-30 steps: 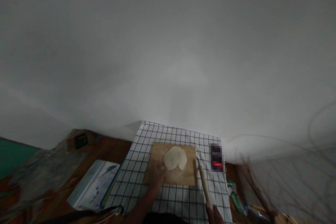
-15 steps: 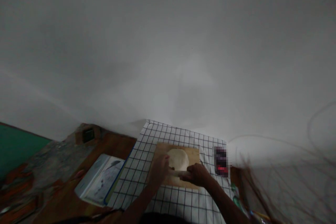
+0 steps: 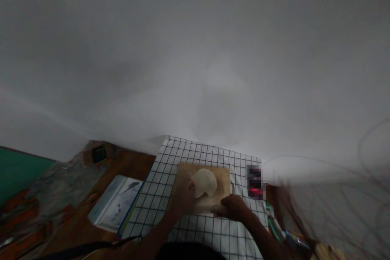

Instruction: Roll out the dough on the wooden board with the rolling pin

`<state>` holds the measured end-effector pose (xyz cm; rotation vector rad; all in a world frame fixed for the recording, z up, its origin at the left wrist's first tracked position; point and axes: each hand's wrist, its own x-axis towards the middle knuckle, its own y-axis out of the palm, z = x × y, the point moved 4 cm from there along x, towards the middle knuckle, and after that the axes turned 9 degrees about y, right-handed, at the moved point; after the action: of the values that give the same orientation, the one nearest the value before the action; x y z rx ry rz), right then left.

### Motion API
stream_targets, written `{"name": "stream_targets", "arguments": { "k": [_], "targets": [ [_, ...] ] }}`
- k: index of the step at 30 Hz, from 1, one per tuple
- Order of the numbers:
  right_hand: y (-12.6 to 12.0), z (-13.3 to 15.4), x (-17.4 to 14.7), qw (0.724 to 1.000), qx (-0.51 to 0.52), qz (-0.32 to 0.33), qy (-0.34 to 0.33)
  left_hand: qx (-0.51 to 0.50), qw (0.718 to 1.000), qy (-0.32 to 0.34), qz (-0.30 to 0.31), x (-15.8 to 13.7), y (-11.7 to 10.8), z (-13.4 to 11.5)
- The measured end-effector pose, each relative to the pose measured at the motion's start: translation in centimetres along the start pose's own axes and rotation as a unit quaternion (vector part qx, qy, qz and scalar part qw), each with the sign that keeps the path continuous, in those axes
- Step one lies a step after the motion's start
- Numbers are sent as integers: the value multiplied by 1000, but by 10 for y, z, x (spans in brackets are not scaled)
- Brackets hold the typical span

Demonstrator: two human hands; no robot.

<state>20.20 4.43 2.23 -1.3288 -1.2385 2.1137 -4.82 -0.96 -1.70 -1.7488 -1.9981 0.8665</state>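
Observation:
A pale, flat piece of dough (image 3: 206,180) with a notch in its near edge lies on a wooden board (image 3: 224,178). Across the near part of the board runs a pale rolling pin (image 3: 204,209), blurred by motion. My right hand (image 3: 234,207) is closed around its right end, near the board's front right corner. At its left end my left hand (image 3: 183,196) is also closed on it, close to the dough's left side; those fingers are partly smeared.
Under the board spreads a white checked cloth (image 3: 210,152). A pixelated dark and red item (image 3: 255,183) sits at its right. To the left lies an open book or folder (image 3: 117,203). Green and blue items (image 3: 276,227) stand at the right edge, and a pale wall (image 3: 195,57) rises behind.
Both hands and the rolling pin have moved toward me, off the dough's near edge. More of the dough's notched edge shows now. The camera view has shifted slightly.

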Motion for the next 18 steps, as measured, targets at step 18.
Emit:
{"name": "stream_targets", "arguments": {
  "k": [18],
  "targets": [
    [-65,48,66,999,-6,43,-30,43,994,41,-87,5,-13,-10]
  ]
}}
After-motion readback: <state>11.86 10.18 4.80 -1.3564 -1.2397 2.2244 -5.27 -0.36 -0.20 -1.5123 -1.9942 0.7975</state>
